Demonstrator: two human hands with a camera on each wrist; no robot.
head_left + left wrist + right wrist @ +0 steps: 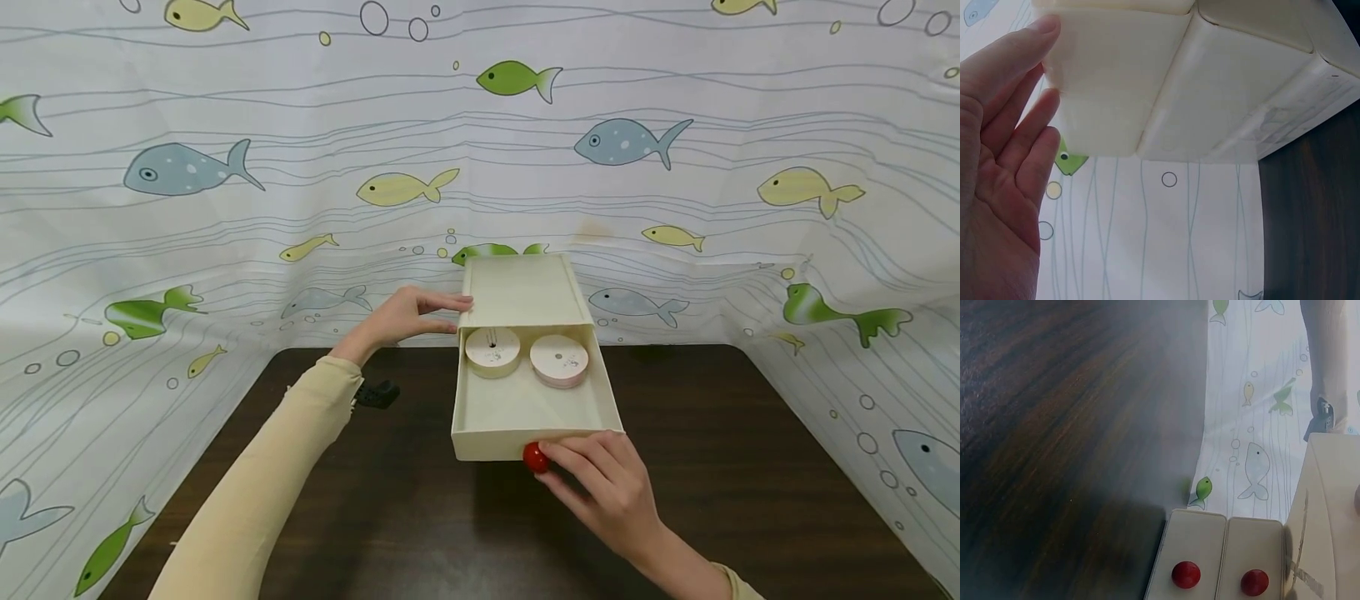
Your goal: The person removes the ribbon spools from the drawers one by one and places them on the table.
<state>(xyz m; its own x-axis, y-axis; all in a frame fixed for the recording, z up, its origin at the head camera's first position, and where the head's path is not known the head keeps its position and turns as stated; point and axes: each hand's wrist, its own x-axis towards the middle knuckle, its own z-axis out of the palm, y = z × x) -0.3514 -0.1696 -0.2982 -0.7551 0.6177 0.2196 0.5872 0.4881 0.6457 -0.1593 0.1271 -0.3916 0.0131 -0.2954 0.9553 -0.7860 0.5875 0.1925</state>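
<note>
Head view, from the left: what does the first hand do?

Left hand point(408, 315): fingertips touching the left side of the box point(528, 287), thumb spread apart from the fingers, nothing gripped; presumably it steadies the box

What lies next, moving right?

The drawer point(536, 408), uppermost of the set, standing well out from the front of the box; within it a yellowish roll point(492, 354) at left and, apart from it, a pinkish roll point(558, 358) at right, both lying flat near the box's edge and touched by neither hand

And the grip at the far side?

Right hand point(603, 492): thumb and fingers pinching the red knob point(536, 457) on the drawer's front

How far has the work come?

Judged from this moment alone, the hold on the knob is made and the drawer is out far enough to expose both rolls. Whether it is being opened or closed cannot be told, so the travel left is uncertain. Right wrist view, left to right: one front point(1194, 540) and a second front point(1254, 544), each with its own knob, both closed; nothing appears done with these
</note>
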